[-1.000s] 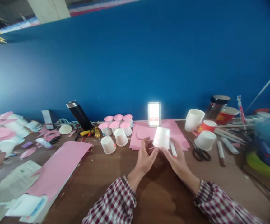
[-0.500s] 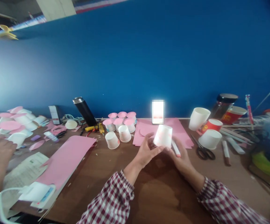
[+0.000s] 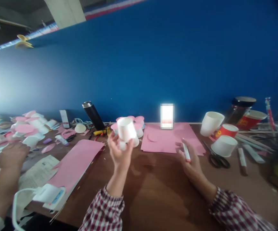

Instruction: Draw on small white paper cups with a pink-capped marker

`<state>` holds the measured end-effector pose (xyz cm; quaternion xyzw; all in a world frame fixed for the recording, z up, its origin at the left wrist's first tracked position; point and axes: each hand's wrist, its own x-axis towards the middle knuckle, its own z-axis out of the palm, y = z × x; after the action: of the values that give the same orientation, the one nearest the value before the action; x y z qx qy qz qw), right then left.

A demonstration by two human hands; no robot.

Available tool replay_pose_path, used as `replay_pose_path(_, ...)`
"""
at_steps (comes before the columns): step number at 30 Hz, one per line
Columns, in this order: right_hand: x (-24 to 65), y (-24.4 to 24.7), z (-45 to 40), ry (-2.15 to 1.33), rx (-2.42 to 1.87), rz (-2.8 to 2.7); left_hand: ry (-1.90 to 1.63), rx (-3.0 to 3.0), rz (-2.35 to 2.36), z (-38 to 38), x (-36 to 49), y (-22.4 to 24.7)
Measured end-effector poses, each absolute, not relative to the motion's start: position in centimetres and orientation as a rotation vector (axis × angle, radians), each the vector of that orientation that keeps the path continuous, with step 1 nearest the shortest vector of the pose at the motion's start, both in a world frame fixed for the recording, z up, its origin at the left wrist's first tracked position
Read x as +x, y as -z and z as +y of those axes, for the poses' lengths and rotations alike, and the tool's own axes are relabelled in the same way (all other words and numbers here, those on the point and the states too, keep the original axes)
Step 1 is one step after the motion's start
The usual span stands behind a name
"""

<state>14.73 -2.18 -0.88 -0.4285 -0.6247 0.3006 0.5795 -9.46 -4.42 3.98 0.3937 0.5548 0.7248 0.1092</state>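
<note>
My left hand [image 3: 120,150] is closed round a white paper cup [image 3: 126,129], held upside down with its narrow end up and slightly blurred. Behind it is a cluster of paper cups topped with pink discs [image 3: 139,120], partly hidden by the held cup. Another white cup [image 3: 135,141] shows just right of my left fingers. In my right hand [image 3: 189,158] rests a white marker pen [image 3: 186,152] with a red end, pointing up and away from me. Below and behind that hand lie pink paper sheets [image 3: 172,138].
A bright phone [image 3: 167,117] stands behind the pink sheets. Scissors [image 3: 218,160], white cups [image 3: 224,146] and another marker [image 3: 242,159] lie to the right. Further left are a black flask [image 3: 94,115], a power strip [image 3: 54,199] and a co-worker's hand [image 3: 12,157].
My left hand has carried the cup leftward, away from my right hand, to the cup cluster. My right hand keeps the marker, now apart from the cup. The view has shifted slightly.
</note>
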Motion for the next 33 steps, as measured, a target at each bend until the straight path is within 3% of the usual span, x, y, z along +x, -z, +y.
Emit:
replay_pose_path(3, 14.7, 0.9, -2.4, -0.690, -0.993, -1.519, -2.226, 0.947, 1.870, -3.2, -12.5, -3.5)
replay_pose_path(9, 14.7, 0.8, -2.6, -0.724, -1.023, -1.534, -2.043, 0.663, 2.009, -2.5, -14.3, -0.6)
replay_pose_path(17, 14.7, 0.5, -2.7, -0.753, -1.088, -1.545, -1.569, 0.804, 2.450, -3.0, -14.3, 0.7)
replay_pose_path(33, 14.5, 0.2, -2.9, -0.755, -1.086, -1.551, -1.121, 1.225, 2.650, -3.6, -12.6, -0.1)
